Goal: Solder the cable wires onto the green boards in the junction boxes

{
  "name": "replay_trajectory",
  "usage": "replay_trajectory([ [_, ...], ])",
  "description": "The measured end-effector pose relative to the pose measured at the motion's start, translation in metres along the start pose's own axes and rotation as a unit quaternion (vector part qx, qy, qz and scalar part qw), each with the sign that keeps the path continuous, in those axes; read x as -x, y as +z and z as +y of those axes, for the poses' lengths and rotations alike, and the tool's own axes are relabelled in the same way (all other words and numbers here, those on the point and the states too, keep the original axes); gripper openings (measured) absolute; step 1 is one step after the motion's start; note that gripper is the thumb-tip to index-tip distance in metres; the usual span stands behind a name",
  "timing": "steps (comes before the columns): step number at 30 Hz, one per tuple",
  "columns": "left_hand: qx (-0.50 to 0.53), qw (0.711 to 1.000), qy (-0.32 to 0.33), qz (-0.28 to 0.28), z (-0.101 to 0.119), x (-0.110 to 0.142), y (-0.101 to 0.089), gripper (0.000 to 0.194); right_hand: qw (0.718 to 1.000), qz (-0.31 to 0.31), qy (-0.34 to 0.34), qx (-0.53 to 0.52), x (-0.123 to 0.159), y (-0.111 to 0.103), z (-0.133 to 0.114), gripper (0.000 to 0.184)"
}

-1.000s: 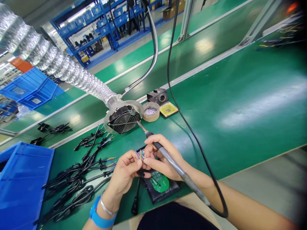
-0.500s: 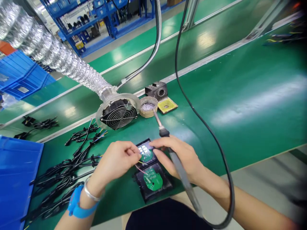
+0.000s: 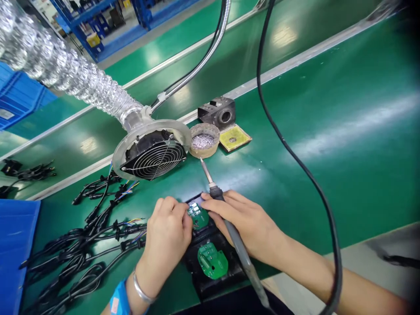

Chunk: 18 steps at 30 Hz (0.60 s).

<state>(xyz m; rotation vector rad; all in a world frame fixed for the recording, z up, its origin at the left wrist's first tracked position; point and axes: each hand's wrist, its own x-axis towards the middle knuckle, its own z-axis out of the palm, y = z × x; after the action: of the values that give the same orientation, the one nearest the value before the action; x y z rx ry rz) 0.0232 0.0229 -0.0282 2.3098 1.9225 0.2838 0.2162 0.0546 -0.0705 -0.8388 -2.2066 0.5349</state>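
Two boards sit in a black holder point(image 3: 201, 289) on the worktop point(image 3: 295, 210): the upper board point(image 3: 201, 222) between both hands, the lower board point(image 3: 212, 261) nearer the body. The right hand's point(image 3: 251, 221) grip is closed around a soldering iron point(image 3: 239, 246), fingertips by the upper board's right edge. The left hand point(image 3: 168, 229) bends its fingers at the left edge; whether they pinch anything, I cannot tell.

Toward seven o'clock, the left wrist point(image 3: 148, 272) wears a smooth, rounded silver bangle point(image 3: 141, 289) and, just behind it up the arm, a bright blue band point(image 3: 122, 299) with a pale patch. The right forearm point(image 3: 315, 267), at four o'clock, is bare. Dark cloth point(image 3: 226, 308) shows at six.
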Motion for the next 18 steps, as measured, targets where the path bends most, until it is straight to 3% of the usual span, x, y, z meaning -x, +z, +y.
replay_trajectory([
  [9, -0.063, 0.998, 0.021, 0.02, 0.001, 0.009, 0.0, 0.019, 1.0, 0.005, -0.005, -0.017, -0.001, -0.002, 0.0, 0.032],
  [14, -0.06, 0.998, 0.024, 0.023, 0.001, 0.01, 0.001, 0.019, 0.99, 0.068, 0.017, -0.123, -0.007, -0.029, -0.009, 0.045],
  [18, -0.067, 0.997, 0.014, 0.02, 0.002, 0.011, 0.002, 0.018, 0.981, 0.049, 0.056, -0.177, -0.005, -0.044, -0.011, 0.037],
])
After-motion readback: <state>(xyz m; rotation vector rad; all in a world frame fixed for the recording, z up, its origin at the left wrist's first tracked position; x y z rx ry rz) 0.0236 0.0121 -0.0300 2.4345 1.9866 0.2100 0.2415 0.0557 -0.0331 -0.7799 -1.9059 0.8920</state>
